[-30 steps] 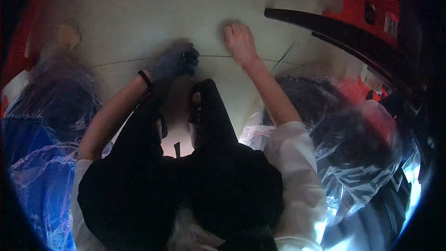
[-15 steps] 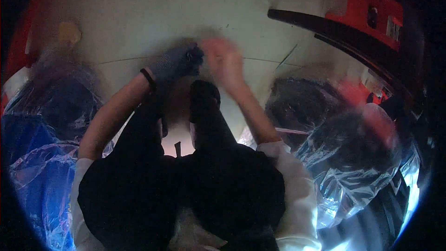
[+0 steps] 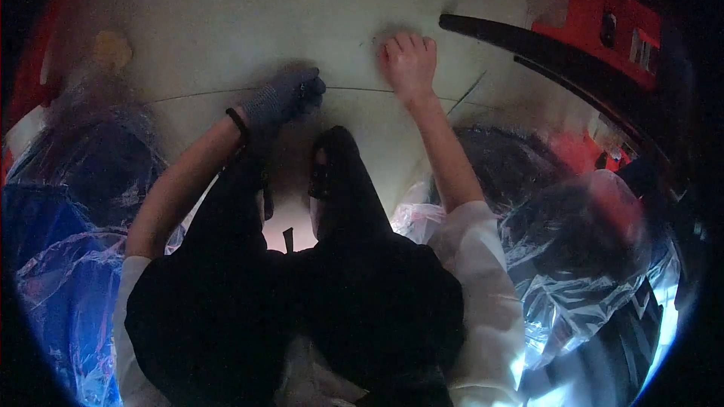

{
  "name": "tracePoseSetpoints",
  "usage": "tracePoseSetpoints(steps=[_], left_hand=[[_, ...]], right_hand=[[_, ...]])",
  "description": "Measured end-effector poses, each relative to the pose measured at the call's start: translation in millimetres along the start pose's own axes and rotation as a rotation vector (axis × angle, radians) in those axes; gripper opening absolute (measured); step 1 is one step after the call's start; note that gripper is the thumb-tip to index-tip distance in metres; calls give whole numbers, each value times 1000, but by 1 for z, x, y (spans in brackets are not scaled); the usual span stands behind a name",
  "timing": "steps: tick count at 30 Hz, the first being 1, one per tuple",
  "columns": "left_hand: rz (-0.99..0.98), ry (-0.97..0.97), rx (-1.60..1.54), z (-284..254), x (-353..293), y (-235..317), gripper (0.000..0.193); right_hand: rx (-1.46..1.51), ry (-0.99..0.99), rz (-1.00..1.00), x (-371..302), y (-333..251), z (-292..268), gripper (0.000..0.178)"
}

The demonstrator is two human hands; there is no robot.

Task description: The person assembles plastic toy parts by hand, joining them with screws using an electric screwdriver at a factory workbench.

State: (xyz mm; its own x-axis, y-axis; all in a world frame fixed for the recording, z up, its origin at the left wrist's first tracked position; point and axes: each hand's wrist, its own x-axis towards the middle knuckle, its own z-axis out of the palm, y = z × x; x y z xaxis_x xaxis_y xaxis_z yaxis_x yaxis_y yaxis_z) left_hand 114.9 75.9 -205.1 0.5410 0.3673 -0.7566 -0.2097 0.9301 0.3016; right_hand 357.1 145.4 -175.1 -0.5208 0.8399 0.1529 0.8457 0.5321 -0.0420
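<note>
The fingers (image 3: 411, 43) of the bare right hand (image 3: 409, 68) are curled inward with the knuckles turned up; whether anything is pinched beneath them cannot be told; the hand is held just beyond the dark line (image 3: 362, 90) that is drawn thinly across the pale floor (image 3: 264, 7). The left hand (image 3: 286, 96) is placed over that line, its fingers bent; whether they are pressed on something cannot be told either, the view being dim. It is covered by a grey glove (image 3: 264, 105), knitted in look and ribbed toward the cuff; small pale flecks are seen near the fingertips, too small to be identified; a black wristband (image 3: 240, 125) is worn on the near side of the line. The line's right part is crossed aslant by a thin strip (image 3: 468, 92); beyond its left end a yellowish lump (image 3: 112, 51) is seen; on its near side, plastic-covered bundles are set left (image 3: 90, 166) and right (image 3: 577, 230).
</note>
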Motion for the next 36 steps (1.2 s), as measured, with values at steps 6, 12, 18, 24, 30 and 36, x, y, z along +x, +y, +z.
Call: tracePoseSetpoints(steps=[6, 12, 18, 24, 30, 36], left_hand=[[554, -80, 839, -19, 19, -19, 22], [443, -6, 784, 0, 0, 3, 20], [251, 124, 181, 11, -10, 2, 31], [9, 148, -50, 14, -9, -1, 32], [247, 109, 351, 0, 0, -8, 34], [24, 5, -103, -1, 1, -9, 34]], right_hand=[[490, -37, -67, 5, -80, -38, 24], [354, -31, 7, 7, -72, -33, 19], [165, 66, 73, 14, 0, -3, 25], [24, -52, -185, 16, 8, 5, 22], [16, -37, -320, 22, 4, 4, 14], [11, -9, -200, 22, -3, 2, 18]])
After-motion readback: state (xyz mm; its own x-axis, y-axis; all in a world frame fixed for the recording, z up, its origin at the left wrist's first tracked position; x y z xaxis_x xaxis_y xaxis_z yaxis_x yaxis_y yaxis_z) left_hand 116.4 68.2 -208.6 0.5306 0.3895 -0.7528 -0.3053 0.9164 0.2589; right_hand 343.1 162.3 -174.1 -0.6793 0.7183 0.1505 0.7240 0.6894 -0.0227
